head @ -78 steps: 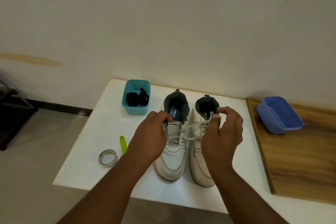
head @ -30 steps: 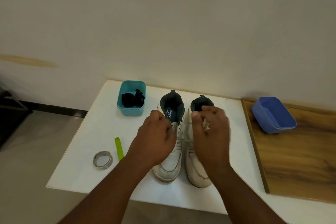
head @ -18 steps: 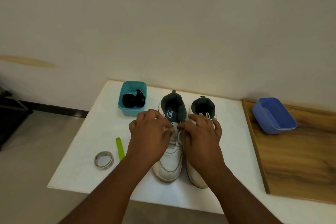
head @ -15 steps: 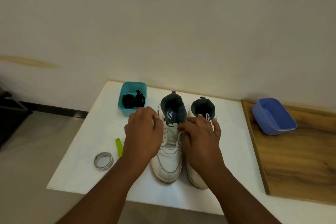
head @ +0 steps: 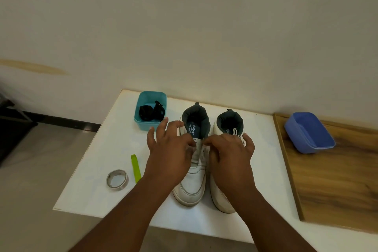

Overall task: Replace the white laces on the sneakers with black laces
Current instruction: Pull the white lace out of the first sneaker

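Two white high-top sneakers stand side by side on the white table (head: 102,161), toes toward me. My left hand (head: 169,149) lies over the left sneaker (head: 192,190), outer fingers spread, thumb and forefinger at its white lace (head: 201,153). My right hand (head: 231,155) covers the middle of the right sneaker (head: 221,202) and reaches across, fingertips pinching the same lace near the tongue. A white lace loop (head: 235,131) shows at the right sneaker's collar. Rolled black laces (head: 151,111) lie in a teal box (head: 152,94) behind my left hand.
A roll of tape (head: 117,179) and a green strip (head: 136,168) lie on the table to the left of the sneakers. An empty blue box (head: 308,133) sits on a wooden board (head: 331,180) at the right. The wall runs just behind the table.
Both hands dropped from holding the lace ends apart in the air onto the left sneaker's lacing. My left hand's fingers have since spread out.
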Available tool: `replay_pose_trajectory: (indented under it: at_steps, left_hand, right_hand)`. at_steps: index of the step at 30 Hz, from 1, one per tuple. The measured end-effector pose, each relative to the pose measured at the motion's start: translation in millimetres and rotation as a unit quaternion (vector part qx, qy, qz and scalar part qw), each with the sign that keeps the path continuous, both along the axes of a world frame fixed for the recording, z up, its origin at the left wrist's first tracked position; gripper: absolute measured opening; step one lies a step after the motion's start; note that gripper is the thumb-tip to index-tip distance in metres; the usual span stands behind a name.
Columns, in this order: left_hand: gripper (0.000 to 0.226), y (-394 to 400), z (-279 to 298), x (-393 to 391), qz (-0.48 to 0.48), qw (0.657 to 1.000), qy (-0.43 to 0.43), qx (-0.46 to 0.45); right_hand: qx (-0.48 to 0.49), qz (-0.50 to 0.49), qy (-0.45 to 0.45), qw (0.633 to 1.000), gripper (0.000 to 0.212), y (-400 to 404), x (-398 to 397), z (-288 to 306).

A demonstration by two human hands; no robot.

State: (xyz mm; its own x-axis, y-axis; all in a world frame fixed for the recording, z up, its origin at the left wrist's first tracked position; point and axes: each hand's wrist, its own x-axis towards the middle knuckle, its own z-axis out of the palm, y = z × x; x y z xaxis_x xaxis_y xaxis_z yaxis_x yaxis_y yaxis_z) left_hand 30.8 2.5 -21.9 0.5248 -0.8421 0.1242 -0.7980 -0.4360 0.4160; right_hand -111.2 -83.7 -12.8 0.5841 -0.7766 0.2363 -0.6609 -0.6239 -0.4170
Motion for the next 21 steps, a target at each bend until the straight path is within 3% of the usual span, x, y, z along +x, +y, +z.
replay_pose_trajectory:
  at_steps: [4,6,9,11,14,15,17,19,21]
  left_hand:
    - [0.004,1.1,9.3,-0.1,0.0,0.986,0.133,-0.104]
    - [0.011,0.5,15.6,-2.8,0.003,0.975,0.176,-0.134]
    - [0.019,0.8,26.8,-6.8,0.015,0.952,0.234,-0.196]
    - [0.023,1.5,35.2,-5.9,0.066,0.916,0.274,-0.284]
    - [0.024,3.4,39.4,-0.1,0.154,0.867,0.311,-0.358]
    - [0.022,4.0,38.0,2.4,0.172,0.87,0.302,-0.351]
    - [0.02,5.8,29.8,6.0,0.171,0.926,0.21,-0.264]
    - [0.043,7.2,20.9,4.6,0.1,0.987,0.057,-0.11]
    - [0.054,5.8,15.8,-1.6,0.017,1.0,-0.014,0.001]
  right_hand:
    - [0.117,0.011,-0.203,0.972,0.028,2.7,-0.5,20.9]
    - [0.161,0.022,-0.233,0.959,0.029,3.5,-2.4,29.0]
    - [0.149,0.037,-0.093,0.984,0.035,0.4,-3.7,25.1]
    - [0.07,0.053,0.029,0.996,0.038,0.4,-3.8,18.1]
    - [-0.003,0.049,0.074,0.996,0.035,1.4,0.5,11.0]
    - [-0.011,0.043,0.076,0.996,0.037,0.8,1.9,10.0]
    - [-0.015,0.045,0.066,0.997,0.042,-1.9,2.5,5.6]
    - [-0.009,0.062,0.07,0.996,0.049,-3.1,2.7,1.2]
    - [-0.005,0.069,0.091,0.993,0.054,-1.1,3.9,-0.8]
